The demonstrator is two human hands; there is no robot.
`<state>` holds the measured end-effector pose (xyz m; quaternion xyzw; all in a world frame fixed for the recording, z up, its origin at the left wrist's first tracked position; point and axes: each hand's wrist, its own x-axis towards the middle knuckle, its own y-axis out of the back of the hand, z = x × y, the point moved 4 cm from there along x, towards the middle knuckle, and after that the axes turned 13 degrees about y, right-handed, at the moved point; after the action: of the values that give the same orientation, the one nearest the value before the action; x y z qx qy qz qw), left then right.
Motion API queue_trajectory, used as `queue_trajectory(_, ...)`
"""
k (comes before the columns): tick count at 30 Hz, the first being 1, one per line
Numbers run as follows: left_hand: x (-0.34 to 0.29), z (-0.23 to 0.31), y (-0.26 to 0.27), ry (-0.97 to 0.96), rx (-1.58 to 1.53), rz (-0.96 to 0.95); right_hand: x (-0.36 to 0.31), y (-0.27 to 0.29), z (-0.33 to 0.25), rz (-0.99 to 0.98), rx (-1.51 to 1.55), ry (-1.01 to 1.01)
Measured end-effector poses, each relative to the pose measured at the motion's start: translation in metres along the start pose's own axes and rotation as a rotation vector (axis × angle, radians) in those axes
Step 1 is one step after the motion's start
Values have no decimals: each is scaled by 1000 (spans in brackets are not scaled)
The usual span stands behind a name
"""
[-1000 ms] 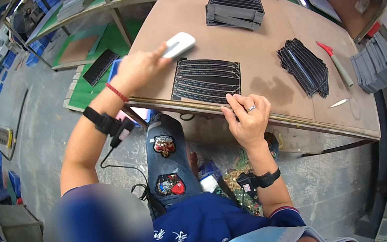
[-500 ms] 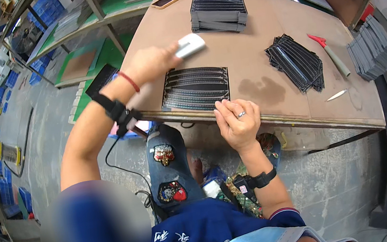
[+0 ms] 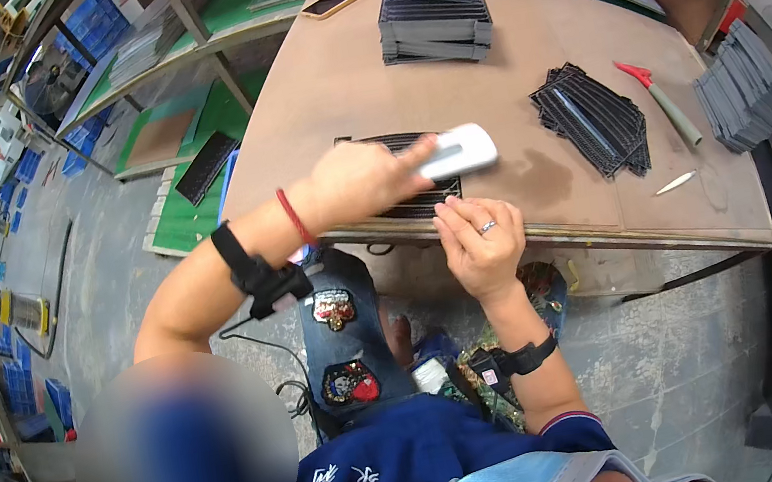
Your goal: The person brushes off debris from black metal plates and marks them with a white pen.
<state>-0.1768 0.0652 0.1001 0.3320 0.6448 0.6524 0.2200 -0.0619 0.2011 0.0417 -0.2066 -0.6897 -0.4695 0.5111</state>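
Observation:
Stretched across the near table edge, my left hand (image 3: 371, 178) grips a white tool (image 3: 461, 152) with rounded ends and a grey slot along its top. Its underside cannot be seen. Beneath that hand lies a black slatted panel (image 3: 423, 206), mostly covered by the hand and the tool. My right hand (image 3: 485, 243) is closed at the panel's near right corner, fingertips pinched together against it at the table's edge. The tool hovers over or rests on the panel's right side; I cannot tell which.
A stack of black panels (image 3: 435, 26) stands far back on the brown table (image 3: 320, 80). To the right lie a fanned pile of panels (image 3: 592, 121), a red-and-grey tool (image 3: 662, 101), a small white pointed piece (image 3: 676, 183) and grey stacked pieces (image 3: 744, 88). A phone (image 3: 336, 1) lies at the far edge.
My left hand has brought the white tool right and nearer, from beyond the panel's far edge to above its right side. My right hand stays at the corner.

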Motion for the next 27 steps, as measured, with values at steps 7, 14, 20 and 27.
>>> queue_trajectory(7,-17,-105,1,451,90,49,1,3,-5,8,22,-16)
queue_trajectory(14,-73,14,14,149,-21,30,-2,6,-1,-39,-26,-25)
queue_trajectory(20,-62,-112,-1,595,70,59,0,2,-1,2,21,-29)
queue_trajectory(27,-97,0,10,231,-34,73,0,3,0,-12,-12,-40)
